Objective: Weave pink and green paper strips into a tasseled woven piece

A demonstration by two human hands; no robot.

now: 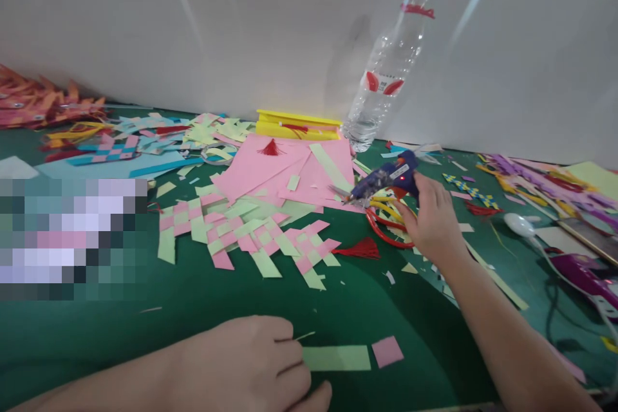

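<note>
Right hand [434, 215]: fingers closed round the handle of a blue glue gun [386, 177], red light lit; nozzle over the edge of a pink sheet [270, 164]. Left hand [251, 360]: half curled, palm down, at the left end of a green strip [338, 358]; fingertips partly hidden, cannot tell whether it grips the strip. Pink square [387, 351] just beside the strip's right end.

Containers: clear bottle [386, 64], capped, by the wall [241, 26]; fill level not readable. Yellow trough [318, 132] behind the sheet; a red tassel [295, 127] lies in or across it, cannot tell which.

Obscured: scissors [381, 230] partly behind gun and hand. Purple gun [579, 277] cut off at right edge. Patch [72, 238] at left pixelated, contents unreadable.
</note>
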